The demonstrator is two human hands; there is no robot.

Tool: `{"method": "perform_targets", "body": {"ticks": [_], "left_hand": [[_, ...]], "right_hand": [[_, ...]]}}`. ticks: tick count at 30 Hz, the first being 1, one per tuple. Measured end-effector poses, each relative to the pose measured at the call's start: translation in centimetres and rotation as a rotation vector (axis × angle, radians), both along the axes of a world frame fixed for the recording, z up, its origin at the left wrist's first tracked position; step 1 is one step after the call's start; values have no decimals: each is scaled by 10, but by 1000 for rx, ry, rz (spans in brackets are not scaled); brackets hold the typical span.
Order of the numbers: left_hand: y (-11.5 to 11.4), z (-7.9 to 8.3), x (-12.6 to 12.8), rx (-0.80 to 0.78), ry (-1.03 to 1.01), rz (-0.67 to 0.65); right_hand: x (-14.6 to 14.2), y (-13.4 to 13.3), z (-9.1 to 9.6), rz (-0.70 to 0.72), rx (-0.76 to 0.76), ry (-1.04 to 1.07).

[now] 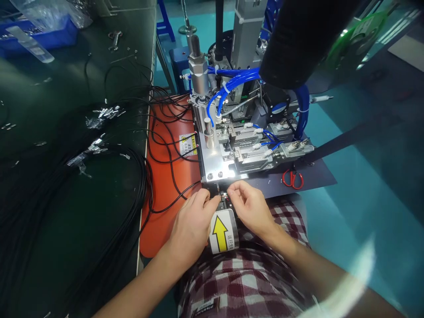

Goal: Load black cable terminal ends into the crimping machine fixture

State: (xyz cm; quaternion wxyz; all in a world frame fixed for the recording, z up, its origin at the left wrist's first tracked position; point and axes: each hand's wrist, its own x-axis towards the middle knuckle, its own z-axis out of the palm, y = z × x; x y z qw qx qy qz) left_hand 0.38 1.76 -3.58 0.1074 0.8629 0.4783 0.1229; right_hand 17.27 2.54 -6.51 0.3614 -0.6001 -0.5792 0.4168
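Both my hands meet at the near edge of the metal machine, close together over a small fixture. My left hand is closed, thumb against fingers, and a black cable runs into it from the left. My right hand pinches at a tiny spot beside the left fingertips. Something small and partly reddish shows between the hands, too small to name. Just below them is a rounded cover with a yellow arrow label.
Black cables lie coiled on the dark table and across the orange mat. Small silvery connectors rest among them. Red-handled scissors are right of the machine. Blue tubes arch over it. A blue tray sits far left.
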Motion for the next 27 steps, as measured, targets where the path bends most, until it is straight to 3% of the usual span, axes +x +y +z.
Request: {"method": "perform_targets", "body": {"ticks": [4,9,11,21,24,27], "left_hand": [[0,1,0,-12,38,1],[3,2,-2,-24,76,-28],[4,2,-3,-11,75,-59],[2,-2,-1,-67,76,-35],[2,-2,0,-109,64,-18],[3,-2,1,-120,59,-11]], "right_hand": [[-1,0,-2,-12,-5,-94],[0,9,-3,-1,-284,168],[2,13,-2,27,-327,220],[-2,-13,-5,-103,-418,518],[-9,-16,-5,-151,-400,498],[-10,-16,-4,-171,-262,294]]}}
